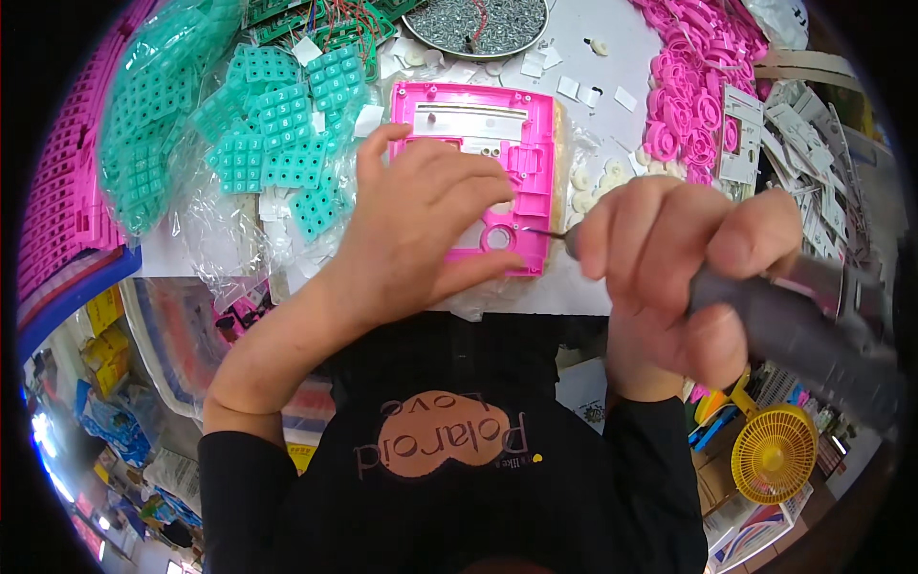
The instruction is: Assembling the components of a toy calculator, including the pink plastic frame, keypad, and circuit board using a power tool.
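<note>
The pink plastic shell (497, 172) lies flat on the desk (593, 67). The left hand (421, 230) presses it down, grip spread open; the right hand (669, 277) is closed around a grey screwdriver (803, 335). It looks light, stiff and thin-walled, best held by its edges.

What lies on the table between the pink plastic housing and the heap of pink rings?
In the head view, small round white discs lie between the pink plastic housing and the heap of pink plastic rings.

Assembly workshop, probably: heaped pink parts (693, 91)
</note>
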The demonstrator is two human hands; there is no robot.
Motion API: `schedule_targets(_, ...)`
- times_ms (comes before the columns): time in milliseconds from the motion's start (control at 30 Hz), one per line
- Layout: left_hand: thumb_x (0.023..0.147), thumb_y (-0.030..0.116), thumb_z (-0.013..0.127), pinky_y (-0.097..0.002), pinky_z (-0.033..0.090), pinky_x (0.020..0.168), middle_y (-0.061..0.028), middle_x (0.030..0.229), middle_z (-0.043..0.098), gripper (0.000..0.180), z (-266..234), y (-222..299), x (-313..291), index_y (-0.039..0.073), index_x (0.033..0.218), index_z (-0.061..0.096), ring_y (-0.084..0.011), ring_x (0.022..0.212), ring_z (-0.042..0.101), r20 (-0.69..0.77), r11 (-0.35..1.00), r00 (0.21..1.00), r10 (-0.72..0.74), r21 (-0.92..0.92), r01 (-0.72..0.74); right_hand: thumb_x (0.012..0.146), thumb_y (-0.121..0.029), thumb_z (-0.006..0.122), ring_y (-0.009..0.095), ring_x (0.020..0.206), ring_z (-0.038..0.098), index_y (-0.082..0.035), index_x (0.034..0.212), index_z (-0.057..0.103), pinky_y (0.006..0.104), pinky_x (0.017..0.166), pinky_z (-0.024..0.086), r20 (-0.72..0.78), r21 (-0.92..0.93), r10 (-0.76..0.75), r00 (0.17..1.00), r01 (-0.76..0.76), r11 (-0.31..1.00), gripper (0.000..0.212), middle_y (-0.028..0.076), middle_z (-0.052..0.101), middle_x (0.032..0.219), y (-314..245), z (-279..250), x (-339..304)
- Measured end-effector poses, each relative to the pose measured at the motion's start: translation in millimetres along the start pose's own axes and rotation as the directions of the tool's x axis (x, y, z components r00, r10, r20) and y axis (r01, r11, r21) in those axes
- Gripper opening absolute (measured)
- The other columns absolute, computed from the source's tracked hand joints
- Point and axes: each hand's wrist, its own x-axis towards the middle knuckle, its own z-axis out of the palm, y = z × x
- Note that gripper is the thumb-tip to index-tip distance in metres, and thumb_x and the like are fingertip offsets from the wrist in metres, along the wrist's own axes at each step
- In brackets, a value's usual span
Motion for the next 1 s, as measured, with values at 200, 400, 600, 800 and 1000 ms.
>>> schedule_targets(200, 0.072, 0.035, 0.082, -0.0599, 0.024, 0.115, 0.0015, 0.122, 0.067, 0.043, -2, -21, -7, 0.014, 0.109, 0.073, -0.0220, 0.111, 0.059, 0.229, 0.955, 0.949, 0.216, 0.151, -0.254, 0.096, -0.025, 0.061, 0.014, 0.061, 0.046, -0.011, 0.125, 0.048, 0.0355, 0.068, 0.050, -0.009, -0.016, -0.002, 1.000, 0.002, 1.000, 0.034, -0.001, 0.051, 0.069, -3, -22, -7)
schedule_targets(400, 0.074, 0.036, 0.079, -0.0634, 0.021, 0.118, 0.0037, 0.126, 0.066, 0.050, 1, -14, -5, 0.013, 0.118, 0.073, -0.0206, 0.113, 0.058, 0.305, 0.923, 0.936, 0.175, 0.280, -0.264, 0.096, -0.025, 0.061, 0.014, 0.064, 0.047, -0.011, 0.128, 0.048, 0.0356, 0.072, 0.050, -0.017, -0.032, 0.028, 0.999, -0.028, 0.999, 0.037, 0.000, 0.051, 0.070, -7, -20, -11)
schedule_targets(600, 0.078, 0.033, 0.077, -0.0627, 0.022, 0.116, 0.0016, 0.125, 0.064, 0.047, 13, 3, -18, 0.010, 0.118, 0.072, -0.0201, 0.110, 0.058, 0.227, 0.907, 0.969, 0.096, 0.382, -0.180, 0.098, -0.022, 0.060, 0.014, 0.065, 0.048, -0.009, 0.132, 0.047, 0.0359, 0.073, 0.051, -0.029, -0.018, -0.004, 1.000, 0.004, 1.000, 0.039, 0.002, 0.053, 0.073, 6, -23, -10)
schedule_targets(800, 0.082, 0.030, 0.076, -0.0604, 0.023, 0.115, 0.0001, 0.124, 0.064, 0.042, 15, 10, -16, 0.010, 0.119, 0.072, -0.0204, 0.110, 0.058, 0.209, 0.917, 0.977, 0.041, 0.381, -0.120, 0.098, -0.021, 0.059, 0.014, 0.065, 0.049, -0.007, 0.131, 0.048, 0.0367, 0.076, 0.052, -0.096, -0.088, -0.006, 0.995, -0.003, 0.996, 0.037, 0.003, 0.052, 0.073, 11, -20, -8)
schedule_targets(1000, 0.084, 0.028, 0.075, -0.0584, 0.025, 0.113, 0.0001, 0.123, 0.064, 0.039, 15, 10, -16, 0.010, 0.118, 0.071, -0.0199, 0.111, 0.057, 0.218, 0.914, 0.975, 0.034, 0.389, -0.118, 0.098, -0.020, 0.060, 0.014, 0.063, 0.049, -0.006, 0.130, 0.048, 0.0365, 0.075, 0.052, -0.131, -0.120, 0.000, 0.991, -0.015, 0.993, 0.037, 0.003, 0.051, 0.073, 17, -16, -5)
